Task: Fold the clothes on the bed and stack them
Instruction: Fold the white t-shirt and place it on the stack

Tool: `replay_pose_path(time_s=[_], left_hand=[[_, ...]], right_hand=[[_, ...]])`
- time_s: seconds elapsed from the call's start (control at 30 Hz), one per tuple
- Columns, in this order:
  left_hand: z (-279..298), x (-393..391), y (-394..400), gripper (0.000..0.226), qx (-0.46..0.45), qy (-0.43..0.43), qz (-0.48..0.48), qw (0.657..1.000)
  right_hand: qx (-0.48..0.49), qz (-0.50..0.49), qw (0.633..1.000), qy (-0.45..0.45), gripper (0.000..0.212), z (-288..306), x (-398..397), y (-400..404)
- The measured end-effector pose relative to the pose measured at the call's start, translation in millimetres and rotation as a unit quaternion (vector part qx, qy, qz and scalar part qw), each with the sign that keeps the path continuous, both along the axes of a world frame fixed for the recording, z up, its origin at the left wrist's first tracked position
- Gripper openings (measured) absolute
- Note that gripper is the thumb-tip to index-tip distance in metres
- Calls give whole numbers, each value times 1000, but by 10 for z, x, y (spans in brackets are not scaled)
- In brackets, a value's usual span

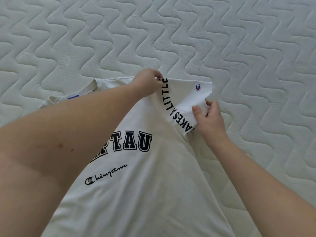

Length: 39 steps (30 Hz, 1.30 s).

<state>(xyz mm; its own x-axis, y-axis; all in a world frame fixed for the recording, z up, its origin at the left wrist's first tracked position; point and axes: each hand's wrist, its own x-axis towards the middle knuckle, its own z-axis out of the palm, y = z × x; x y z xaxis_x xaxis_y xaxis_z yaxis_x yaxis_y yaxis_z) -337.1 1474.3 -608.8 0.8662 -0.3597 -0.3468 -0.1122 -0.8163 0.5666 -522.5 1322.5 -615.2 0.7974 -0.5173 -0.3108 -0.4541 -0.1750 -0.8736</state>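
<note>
Head view: left hand (148, 82) pinches the shirt (145, 194) shoulder on the bed (256, 40), right hand (207, 117) grips the sleeve (184, 100) just beside it; uneven pull could skew the fold.

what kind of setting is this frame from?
Probably a bedroom: a bare quilted white mattress with wavy stitching fills the view, and a white printed T-shirt lies on it, its sleeve pinched by the left hand and right hand.
</note>
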Motion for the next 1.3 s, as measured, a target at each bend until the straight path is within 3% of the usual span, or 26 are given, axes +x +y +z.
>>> replay_pose_path(time_s=[0.1, 0.27, 0.37, 0.47, 0.6, 0.87, 1.03, 1.13, 1.23, 1.3], left_hand=[[175, -75, 201, 15, -77, 30, 69, 994], [355, -313, 817, 15, -191, 107, 127, 967], [417, -462, 1293, 20, -206, 104, 146, 962], [443, -609, 1827, 28, -206, 99, 176, 957], [364, -803, 2422, 32, -189, 108, 218, 951], [64, -875, 2971, 28, -163, 84, 312, 932], [1, -940, 3035, 19, -202, 151, 388, 886], [-67, -1088, 3068, 50, -149, 133, 356, 913], [-138, -1343, 3094, 91, -151, 118, 312, 930], [-184, -1533, 3095, 118, -127, 126, 259, 949]], right_hand=[[31, 50, 998, -21, 19, 240, -27, 208], [75, 190, 978, -45, 31, 607, -85, 829], [44, 273, 960, -50, 14, 654, -154, 1249], [11, 325, 945, -33, 25, 685, -241, 1702], [-13, 383, 923, -30, 21, 640, -314, 2318], [-24, 383, 923, 23, 20, 225, -262, 3310], [77, 387, 916, 68, 36, 48, -331, 3324], [50, 391, 917, 59, 42, 7, -511, 3049], [-60, 352, 931, 74, 39, -81, -848, 2660], [-140, 363, 914, 113, 44, -142, -1114, 2425]])
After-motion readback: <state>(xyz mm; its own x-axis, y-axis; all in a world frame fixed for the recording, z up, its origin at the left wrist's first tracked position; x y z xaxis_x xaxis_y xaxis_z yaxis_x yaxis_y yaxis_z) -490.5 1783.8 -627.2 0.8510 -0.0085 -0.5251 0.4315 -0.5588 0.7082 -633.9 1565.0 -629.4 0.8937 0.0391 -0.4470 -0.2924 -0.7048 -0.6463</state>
